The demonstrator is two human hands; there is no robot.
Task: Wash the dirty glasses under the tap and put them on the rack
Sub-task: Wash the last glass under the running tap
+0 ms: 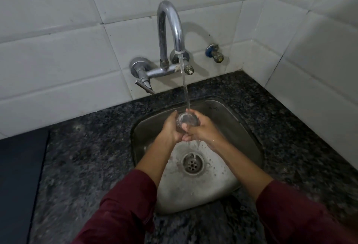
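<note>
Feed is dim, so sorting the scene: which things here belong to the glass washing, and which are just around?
In the job: glass, held by left hand and right hand; running tap; sink.

Just around: blue wall valve; dark board on the counter. No rack in view.

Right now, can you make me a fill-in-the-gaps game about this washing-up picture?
1. Both hands hold one clear drinking glass under the ____.
2. The curved chrome tap is turned ____.
3. Water drains into the square steel ____.
4. The person's sleeves are dark ____.

Missing words: water stream; on; sink; red.
</note>
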